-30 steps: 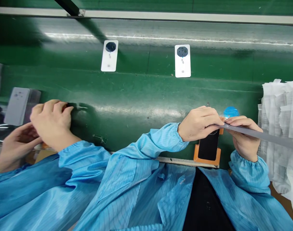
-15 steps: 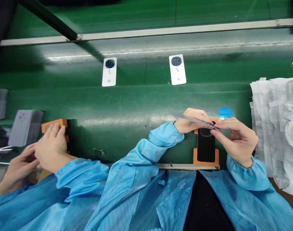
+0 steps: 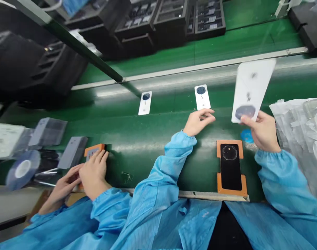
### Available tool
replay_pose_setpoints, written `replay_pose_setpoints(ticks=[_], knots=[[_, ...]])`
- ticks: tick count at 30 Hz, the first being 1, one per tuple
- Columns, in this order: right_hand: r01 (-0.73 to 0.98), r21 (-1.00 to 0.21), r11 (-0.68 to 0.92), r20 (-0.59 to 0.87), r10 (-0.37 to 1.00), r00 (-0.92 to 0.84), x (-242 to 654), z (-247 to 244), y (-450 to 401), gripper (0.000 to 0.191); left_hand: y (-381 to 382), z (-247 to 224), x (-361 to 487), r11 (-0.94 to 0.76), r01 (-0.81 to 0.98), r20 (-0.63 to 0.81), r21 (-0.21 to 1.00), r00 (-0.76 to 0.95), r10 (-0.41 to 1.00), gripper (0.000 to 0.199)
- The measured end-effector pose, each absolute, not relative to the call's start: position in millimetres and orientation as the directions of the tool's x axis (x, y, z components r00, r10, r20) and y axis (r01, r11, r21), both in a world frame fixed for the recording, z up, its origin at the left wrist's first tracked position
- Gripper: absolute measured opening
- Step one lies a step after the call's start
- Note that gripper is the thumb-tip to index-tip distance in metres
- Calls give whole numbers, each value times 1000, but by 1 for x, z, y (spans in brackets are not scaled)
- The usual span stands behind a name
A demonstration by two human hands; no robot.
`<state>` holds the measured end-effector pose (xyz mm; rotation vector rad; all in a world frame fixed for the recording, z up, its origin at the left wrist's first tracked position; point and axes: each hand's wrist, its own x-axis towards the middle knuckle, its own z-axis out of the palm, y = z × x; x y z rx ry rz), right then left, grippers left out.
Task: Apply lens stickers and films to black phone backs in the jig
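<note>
My right hand (image 3: 265, 130) grips a white panel (image 3: 253, 86) by its lower end, between thumb and fingers, and holds it raised over the green table. A dark octagon shows on the panel near my thumb. My left hand (image 3: 200, 121) is empty, fingers apart, just below a white panel (image 3: 202, 99) lying on the table. In front of me an orange fixture (image 3: 231, 191) bears a black phone-shaped piece (image 3: 230, 170) with a round outline at its top. Behind the fixture lies a blue disc (image 3: 247, 136), partly beside my right wrist.
Another white panel (image 3: 145, 103) lies farther left. Translucent sheets (image 3: 299, 139) are piled at the right. A co-worker's hands (image 3: 94, 173) work over an orange fixture at the left, near grey stacks (image 3: 72, 152). Black trays (image 3: 210, 17) stand beyond the metal rail (image 3: 174, 71).
My right hand has lifted the panel up, its white face now showing. My left hand has moved away from it to the left and is open. The view has shifted, bringing black trays into sight.
</note>
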<state>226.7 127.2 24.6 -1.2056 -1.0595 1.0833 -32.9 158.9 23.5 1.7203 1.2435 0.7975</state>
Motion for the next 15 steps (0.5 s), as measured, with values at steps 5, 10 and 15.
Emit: replay_pose_setpoints(ticks=[5,10,15], knots=[[-224,-919,-326,-307,945,-115,207,29,156,32,238,31,-32,80,853,-138,515,-10,990,64],[13,-961,-277,-260,884,-388,207,57,55,41,270,22,6,177,860,-195,479,-92,977,91],[160,-956,245,32,631,-775,292,136,-54,59,271,22,24,219,737,-224,640,-93,970,90]])
